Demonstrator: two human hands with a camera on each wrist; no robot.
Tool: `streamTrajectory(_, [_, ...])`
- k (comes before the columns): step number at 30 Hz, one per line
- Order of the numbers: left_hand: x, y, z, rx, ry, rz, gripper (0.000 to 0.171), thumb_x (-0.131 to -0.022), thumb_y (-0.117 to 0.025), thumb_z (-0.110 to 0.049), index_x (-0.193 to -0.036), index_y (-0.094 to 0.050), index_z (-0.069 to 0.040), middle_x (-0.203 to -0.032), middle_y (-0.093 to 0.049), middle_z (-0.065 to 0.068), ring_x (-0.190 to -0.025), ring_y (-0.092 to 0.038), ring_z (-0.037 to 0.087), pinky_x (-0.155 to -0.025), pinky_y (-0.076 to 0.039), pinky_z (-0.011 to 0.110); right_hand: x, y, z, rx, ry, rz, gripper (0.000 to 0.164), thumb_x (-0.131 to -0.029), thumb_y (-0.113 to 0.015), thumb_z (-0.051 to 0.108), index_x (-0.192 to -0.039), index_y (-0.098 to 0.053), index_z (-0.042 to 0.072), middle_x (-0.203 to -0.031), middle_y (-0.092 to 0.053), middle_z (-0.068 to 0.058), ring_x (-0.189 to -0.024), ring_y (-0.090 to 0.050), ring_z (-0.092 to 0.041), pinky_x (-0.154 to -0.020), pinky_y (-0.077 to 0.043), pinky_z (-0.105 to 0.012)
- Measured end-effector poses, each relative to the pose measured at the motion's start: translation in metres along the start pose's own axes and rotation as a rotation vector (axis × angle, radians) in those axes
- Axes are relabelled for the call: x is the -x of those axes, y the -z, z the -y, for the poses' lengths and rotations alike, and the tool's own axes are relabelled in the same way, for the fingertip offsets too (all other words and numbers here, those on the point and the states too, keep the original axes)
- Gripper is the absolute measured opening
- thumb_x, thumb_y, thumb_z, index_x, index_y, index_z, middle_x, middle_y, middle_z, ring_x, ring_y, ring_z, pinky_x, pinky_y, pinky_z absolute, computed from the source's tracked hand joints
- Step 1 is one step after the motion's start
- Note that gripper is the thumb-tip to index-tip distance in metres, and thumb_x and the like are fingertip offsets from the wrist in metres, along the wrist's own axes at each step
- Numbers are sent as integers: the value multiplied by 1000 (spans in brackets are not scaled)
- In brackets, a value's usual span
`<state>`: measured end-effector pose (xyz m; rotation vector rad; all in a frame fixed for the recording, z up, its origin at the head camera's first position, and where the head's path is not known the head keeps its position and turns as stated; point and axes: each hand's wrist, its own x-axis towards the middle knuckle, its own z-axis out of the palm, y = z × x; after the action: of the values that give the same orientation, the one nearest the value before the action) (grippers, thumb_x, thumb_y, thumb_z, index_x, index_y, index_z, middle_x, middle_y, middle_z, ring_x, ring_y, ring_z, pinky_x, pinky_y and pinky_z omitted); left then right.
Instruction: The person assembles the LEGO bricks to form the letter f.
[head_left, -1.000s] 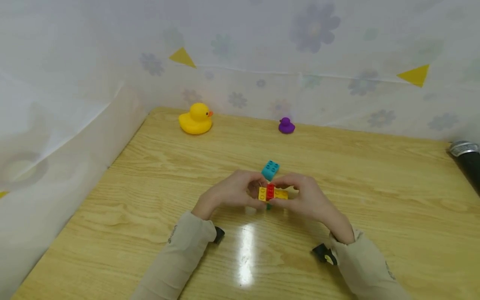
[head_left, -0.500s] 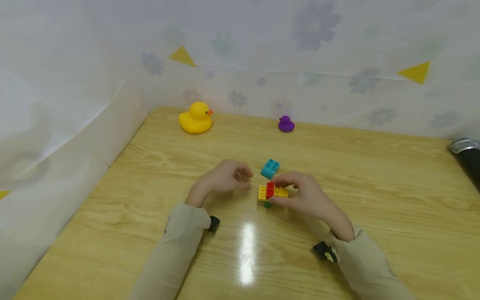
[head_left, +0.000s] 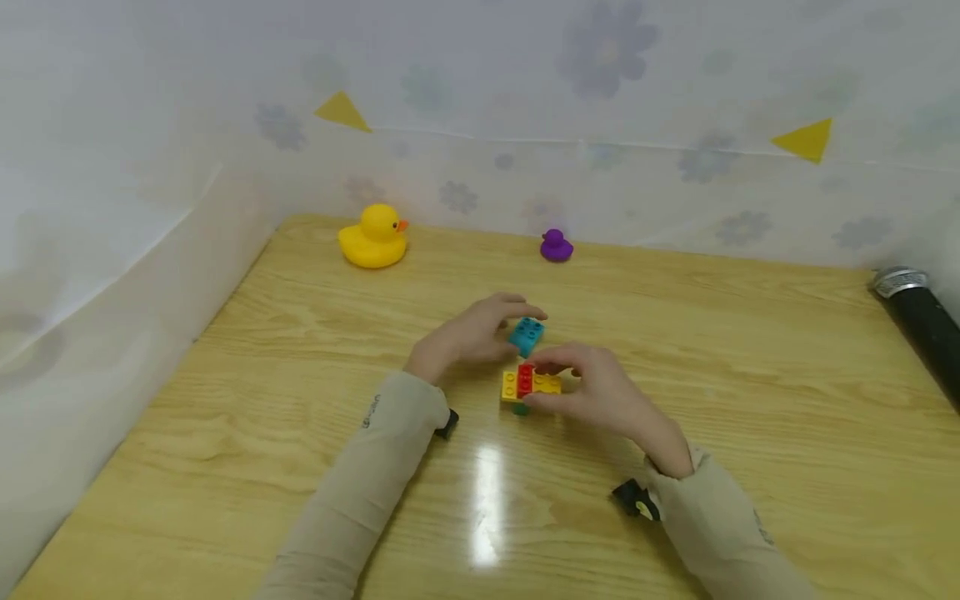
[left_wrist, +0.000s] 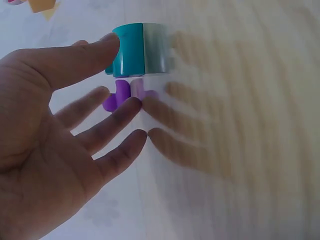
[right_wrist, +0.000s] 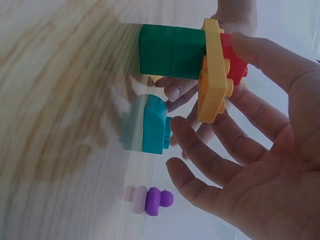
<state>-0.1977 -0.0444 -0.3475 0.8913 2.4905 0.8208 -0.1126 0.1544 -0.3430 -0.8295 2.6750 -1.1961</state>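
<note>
A toy-brick stack stands on the table: green bricks (right_wrist: 172, 51) at the bottom, a yellow plate (head_left: 550, 384) across them and a red brick (head_left: 525, 378) on top. With thumb and finger my right hand (head_left: 603, 392) pinches the red brick. My left hand (head_left: 474, 331) reaches beyond the stack to a loose teal brick (head_left: 527, 335) with one rounded side. Its thumb and fingers lie spread around that brick. In the left wrist view the thumb overlaps the teal brick's edge; whether it touches cannot be told.
At the back of the wooden table (head_left: 300, 417) sit a yellow rubber duck (head_left: 373, 238) and a small purple duck (head_left: 556, 246). A black microphone (head_left: 918, 317) lies at the right edge. White flowered sheeting (head_left: 465, 83) walls the back and left.
My left hand has let go of the stack, drawn back left, then moved forward and right to the teal brick. My right hand has stayed at the stack. The head view has shifted slightly.
</note>
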Motion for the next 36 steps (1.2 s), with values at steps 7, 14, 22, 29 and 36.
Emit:
streamTrajectory(7, [-5,-1,-3,-67,-30,57,63,-90,-59,1,-146,-41,-22,-152,-34,4,-140,-29,23,-113,-24,40,-2,-2,1,8,34,-11,32,-79,-80,16,-108,-69,8,-104,-69,-1,-95,-63,-21,-83,-51,-44])
streamTrajectory(14, [-5,-2,-5,-140,29,77,54,-93,-58,-4,-143,-46,-23,-137,-49,4,-124,-45,19,-108,-33,36,-1,-3,2,8,27,-15,33,-80,-79,16,-110,-68,8,-105,-69,-3,-96,-63,-22,-83,-51,-45])
streamTrajectory(22, [5,-5,0,-139,58,13,48,-90,-68,-22,-136,-53,-16,-128,-56,6,-112,-51,20,-101,-40,35,0,-2,0,16,18,-2,34,-80,-79,18,-110,-68,8,-107,-68,-2,-96,-63,-22,-83,-50,-44])
streamTrajectory(29, [15,-5,6,-99,63,-47,46,-89,-70,-19,-132,-54,-11,-121,-60,8,-101,-56,21,-92,-46,36,-1,-3,0,37,21,2,37,-79,-79,17,-112,-67,6,-108,-68,-4,-95,-63,-22,-82,-50,-43])
streamTrajectory(36, [24,-5,6,-79,137,-55,33,-89,-69,-17,-120,-58,-11,-100,-62,6,-91,-55,19,-86,-48,34,-1,-3,0,38,17,-1,36,-80,-79,17,-112,-67,6,-106,-68,-4,-94,-62,-22,-81,-50,-45])
